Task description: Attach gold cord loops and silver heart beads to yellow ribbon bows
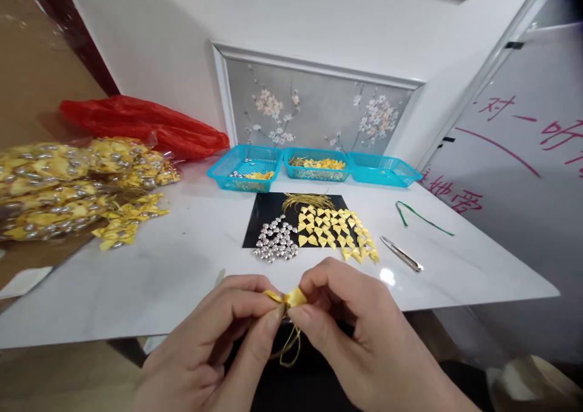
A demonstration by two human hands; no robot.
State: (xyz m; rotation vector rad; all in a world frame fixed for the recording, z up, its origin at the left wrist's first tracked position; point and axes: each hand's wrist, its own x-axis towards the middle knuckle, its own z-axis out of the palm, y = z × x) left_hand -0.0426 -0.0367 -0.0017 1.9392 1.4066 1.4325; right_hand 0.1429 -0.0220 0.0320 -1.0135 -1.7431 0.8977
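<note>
Between my two hands, just off the table's front edge, is a yellow ribbon bow [295, 297]. The fingers of my left hand [237, 333] pinch its left side, and my right hand [350, 321] pinches the right side. A loop of gold cord [291, 350] hangs below the bow. Part of the bow's knot is hidden by my thumbs. Beyond my hands, on a black mat [264, 209], lie silver beads [276, 240], rows of yellow bows [325, 226] and a bundle of gold cords [310, 201].
Three blue baskets [246, 184] stand along the wall, some holding bows and cords. Metal snips [401, 254] and a green tie [423, 221] lie to the right. Bagged yellow bows [50, 187], loose finished pieces [121, 224] and a red bag [141, 121] fill the left.
</note>
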